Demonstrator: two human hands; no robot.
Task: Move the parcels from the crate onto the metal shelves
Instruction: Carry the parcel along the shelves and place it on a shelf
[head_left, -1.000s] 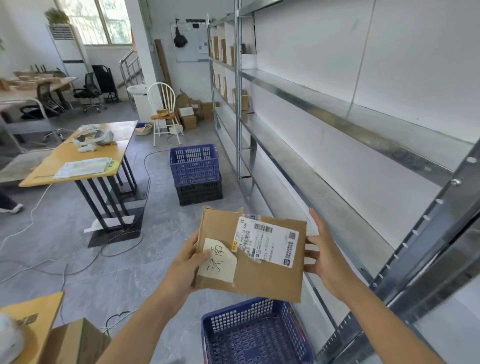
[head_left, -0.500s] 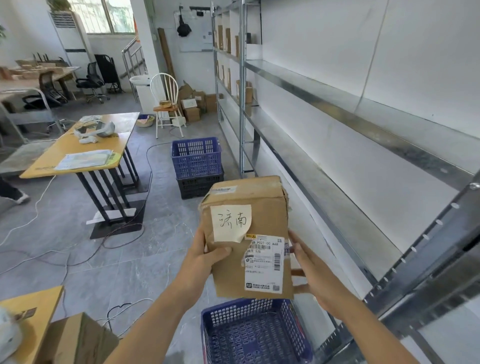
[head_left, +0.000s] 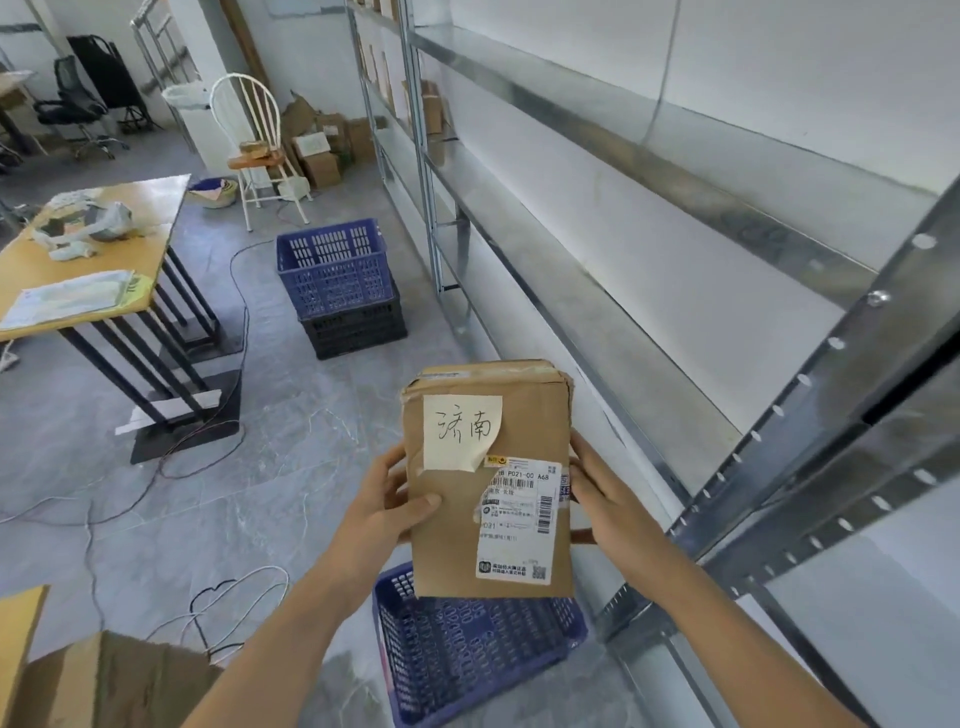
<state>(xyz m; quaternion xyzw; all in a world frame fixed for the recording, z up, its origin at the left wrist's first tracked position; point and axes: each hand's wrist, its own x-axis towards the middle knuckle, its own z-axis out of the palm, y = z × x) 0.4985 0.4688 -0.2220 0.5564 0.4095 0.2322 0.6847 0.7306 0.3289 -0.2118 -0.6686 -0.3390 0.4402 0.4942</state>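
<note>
The person's left hand (head_left: 387, 506) and right hand (head_left: 613, 501) are clasping a flat brown cardboard parcel (head_left: 491, 478) upright above the blue plastic crate (head_left: 467, 649), beside the metal shelves (head_left: 597, 312); it looks light and stiff, best held by its side edges.

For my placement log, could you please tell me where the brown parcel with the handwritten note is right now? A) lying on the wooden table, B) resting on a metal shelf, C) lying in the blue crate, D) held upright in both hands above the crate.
D: the left hand and right hand grip the sides of the parcel, upright above the blue crate.
</note>
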